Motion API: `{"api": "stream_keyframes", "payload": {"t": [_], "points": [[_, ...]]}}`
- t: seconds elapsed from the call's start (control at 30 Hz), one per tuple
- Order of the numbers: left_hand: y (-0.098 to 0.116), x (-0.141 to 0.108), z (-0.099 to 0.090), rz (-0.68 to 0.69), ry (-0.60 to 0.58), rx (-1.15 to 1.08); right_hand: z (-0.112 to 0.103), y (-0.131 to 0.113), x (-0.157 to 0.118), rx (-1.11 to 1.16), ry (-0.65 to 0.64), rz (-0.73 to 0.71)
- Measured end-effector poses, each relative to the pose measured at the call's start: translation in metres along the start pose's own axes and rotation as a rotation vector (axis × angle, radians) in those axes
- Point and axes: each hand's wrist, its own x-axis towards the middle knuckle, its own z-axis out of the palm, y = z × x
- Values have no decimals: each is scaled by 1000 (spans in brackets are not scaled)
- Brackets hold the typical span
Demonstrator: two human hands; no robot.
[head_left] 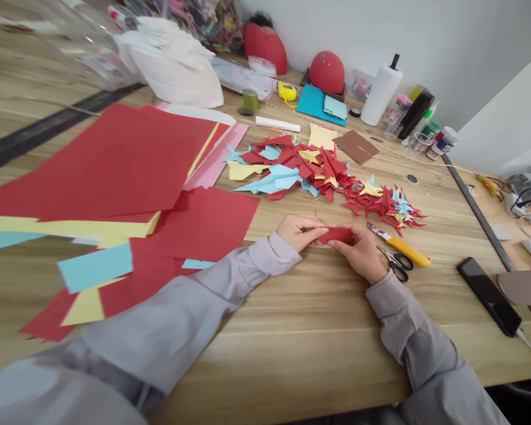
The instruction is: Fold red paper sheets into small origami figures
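A small folded red paper [337, 235] is pinched between both hands, just above the wooden table. My left hand [300, 231] grips its left end between thumb and fingers. At its right end my right hand [361, 251] holds it the same way. Right of that hand lie a yellow utility knife [407, 251] and black scissors [398, 265]. Beyond the hands spreads a pile of folded red, blue and yellow paper pieces [310, 166], with a second pile of small star-like pieces [383, 202] to its right.
Large red sheets [115, 159] and coloured offcuts [97, 267] cover the left side. A black phone [489, 295] with a white cable lies at the right. A white bottle [382, 93], small jars and a yellow tape measure [287, 91] stand along the back.
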Motion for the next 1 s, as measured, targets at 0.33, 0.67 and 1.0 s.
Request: {"api": "stream_keyframes", "payload": {"t": [0.33,0.67,1.0], "points": [[-4,1,5,-215,36,-137,1,2,0,61,9,0],[4,5,2,-285,62,-230,2,5,2,157,-2,17],[-6,4,3,-211,26,-172,4,3,0,209,-51,32]]}}
